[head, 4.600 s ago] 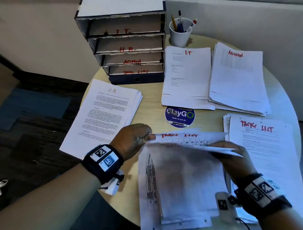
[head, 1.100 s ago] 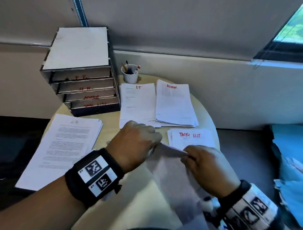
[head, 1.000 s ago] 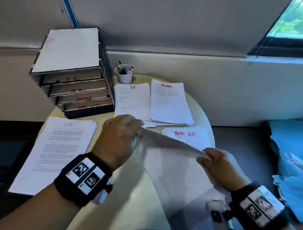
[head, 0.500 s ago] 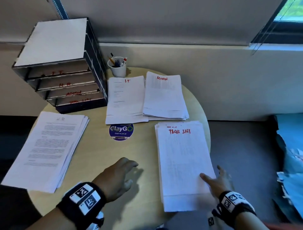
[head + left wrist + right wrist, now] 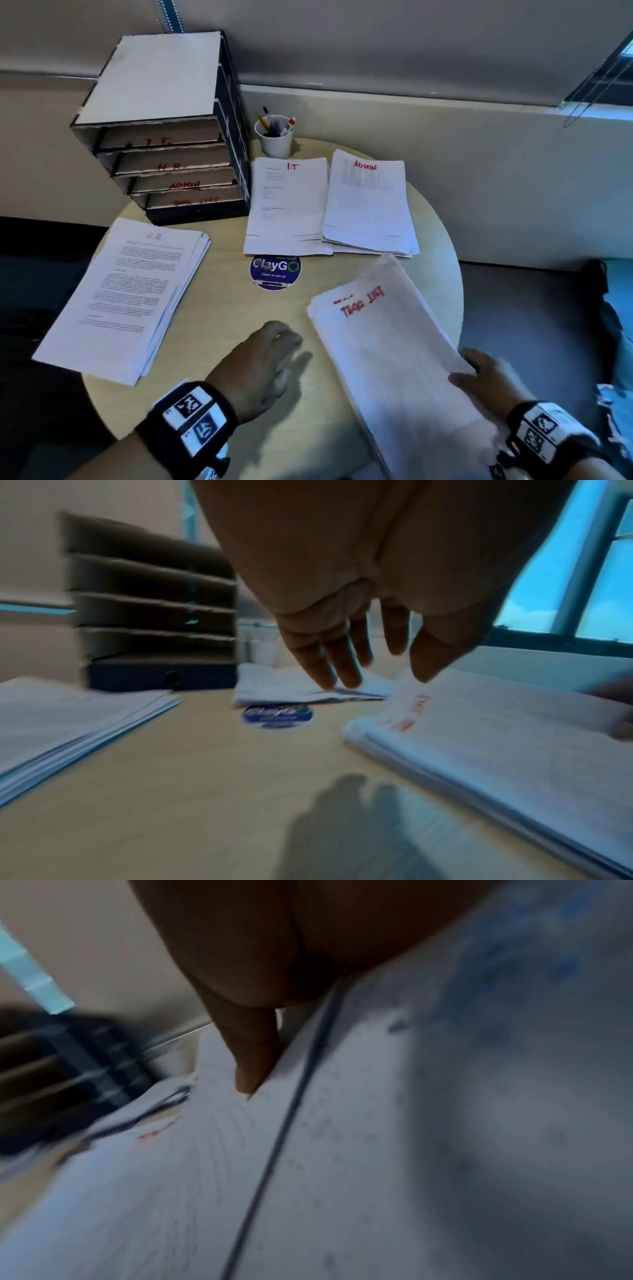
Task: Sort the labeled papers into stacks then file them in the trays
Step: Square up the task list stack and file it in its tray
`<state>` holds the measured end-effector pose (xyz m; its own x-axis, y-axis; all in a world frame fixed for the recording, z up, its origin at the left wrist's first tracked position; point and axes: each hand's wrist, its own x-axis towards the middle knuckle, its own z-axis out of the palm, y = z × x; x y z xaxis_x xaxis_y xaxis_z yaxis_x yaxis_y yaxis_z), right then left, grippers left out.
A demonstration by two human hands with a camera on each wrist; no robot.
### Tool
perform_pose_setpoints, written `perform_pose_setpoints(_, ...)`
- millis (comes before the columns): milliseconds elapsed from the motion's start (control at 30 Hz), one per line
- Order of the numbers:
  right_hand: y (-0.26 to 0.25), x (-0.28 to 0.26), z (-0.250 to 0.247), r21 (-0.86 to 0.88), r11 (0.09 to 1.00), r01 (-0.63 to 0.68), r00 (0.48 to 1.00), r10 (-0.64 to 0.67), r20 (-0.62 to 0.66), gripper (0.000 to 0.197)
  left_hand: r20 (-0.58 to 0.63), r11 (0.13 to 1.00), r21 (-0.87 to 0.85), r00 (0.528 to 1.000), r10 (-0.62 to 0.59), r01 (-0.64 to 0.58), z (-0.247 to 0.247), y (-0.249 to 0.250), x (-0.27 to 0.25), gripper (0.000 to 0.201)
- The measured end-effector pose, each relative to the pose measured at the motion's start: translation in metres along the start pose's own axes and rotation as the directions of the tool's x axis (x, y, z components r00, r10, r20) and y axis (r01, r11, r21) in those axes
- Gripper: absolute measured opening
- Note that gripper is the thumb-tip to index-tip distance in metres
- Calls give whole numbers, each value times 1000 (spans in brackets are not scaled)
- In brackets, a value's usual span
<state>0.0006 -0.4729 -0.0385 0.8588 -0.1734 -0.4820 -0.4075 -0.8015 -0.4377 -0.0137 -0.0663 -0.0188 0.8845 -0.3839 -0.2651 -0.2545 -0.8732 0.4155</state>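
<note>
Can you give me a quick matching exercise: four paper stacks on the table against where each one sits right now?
Things:
1. H.R stack
2. I.T stack
3. ADMIN stack
4. TASK LIST stack

Places:
A. gripped at its near edge by the right hand
B. just in front of the pen cup
C. far right, partly over its neighbour
D. left edge of the table, in front of the trays

Pairs: 1-D, 2-B, 3-C, 4-A

A round, light wooden table (image 5: 219, 308) carries a white paper cup of pens and pencils (image 5: 275, 138) near its far edge. A round blue "ClayGo" sticker (image 5: 275, 271) sits at the table's centre.
</note>
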Motion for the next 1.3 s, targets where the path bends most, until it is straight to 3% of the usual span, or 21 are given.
perform_pose_setpoints(67, -37, -1, -10, -319, 934, 160, 986, -137, 93, 14, -160, 991, 31, 978, 135, -132, -16, 28, 13, 54)
perform_pose_setpoints(133, -89, -5, -14, -507, 770, 386, 922, -324, 210, 12, -284, 967, 133, 927, 246, -216, -20, 45, 29, 59)
perform_pose_setpoints(200, -147, -11, -12, -624, 541, 563, 815, -488, 312, 8, -218, 964, 162, 945, 243, -211, -29, 55, 44, 67)
perform_pose_setpoints(267, -201, -23, -9, -683, 356, 638, 710, -615, 343, 16, -122, 982, 154, 984, 131, -112, -39, 57, 55, 51)
perform_pose_setpoints(367, -254, -41, 0, -645, 247, 723, 447, -879, 165, 18, -32, 995, -14, 995, -95, 94, -59, 38, 53, 14)
perform_pose_setpoints(400, -258, -39, 1, -620, 281, 733, 372, -928, 19, 13, -30, 978, -131, 986, -165, 160, -62, 25, 49, 10)
perform_pose_setpoints(433, -258, -35, 1, -589, 379, 713, 366, -919, -148, 23, -30, 944, -247, 972, -234, 220, -66, 8, 41, 9)
perform_pose_setpoints(500, -245, -30, -5, -418, 642, 642, 477, -762, -438, 57, -63, 854, -433, 936, -346, 287, -75, -22, 21, 8)
perform_pose_setpoints(567, -224, -28, -5, -11, 839, 543, 682, -449, -578, 83, -97, 720, -649, 913, -396, 244, -85, -44, 2, 5)
perform_pose_setpoints(600, -215, -28, 0, 261, 860, 438, 827, -272, -493, 95, -112, 646, -736, 903, -415, 205, -95, -50, -8, 4)
perform_pose_setpoints(633, -210, -30, 8, 522, 788, 325, 933, -178, -312, 108, -127, 574, -803, 896, -426, 159, -105, -54, -17, 9)
perform_pose_setpoints(667, -205, -31, 18, 703, 676, 220, 974, -195, -118, 120, -139, 500, -860, 895, -424, 103, -114, -57, -22, 17)
perform_pose_setpoints(700, -206, -33, 28, 790, 593, 154, 962, -274, 18, 125, -153, 435, -899, 899, -410, 46, -123, -58, -27, 24)
perform_pose_setpoints(767, -219, -38, 39, 819, 539, 197, 898, -434, 70, 103, -200, 358, -932, 908, -369, -60, -138, -55, -29, 36)
perform_pose_setpoints(833, -243, -48, 37, 787, 531, 315, 895, -441, -60, 61, -273, 352, -926, 887, -373, -137, -148, -49, -25, 25)
perform_pose_setpoints(900, -266, -56, 29, 767, 498, 405, 898, -376, -229, 21, -380, 389, -897, 820, -429, -212, -157, -41, -21, 17)
perform_pose_setpoints(1000, -287, -72, 21, 649, 438, 622, 782, -395, -482, 16, -538, 447, -830, 686, -490, -332, -165, -32, -18, 20)
perform_pose_setpoints(1067, -292, -80, 24, 553, 431, 713, 701, -415, -580, 20, -588, 459, -802, 643, -490, -383, -164, -29, -20, 20)
perform_pose_setpoints(1133, -289, -81, 31, 564, 418, 712, 702, -426, -571, 21, -607, 507, -777, 657, -446, -374, -158, -31, -23, 22)
perform_pose_setpoints(1200, -281, -78, 39, 630, 409, 660, 750, -398, -528, 24, -592, 540, -771, 695, -408, -339, -149, -37, -28, 24)
perform_pose_setpoints(1300, -272, -78, 49, 715, 400, 573, 812, -397, -428, 23, -523, 493, -816, 747, -410, -301, -131, -53, -30, 33)
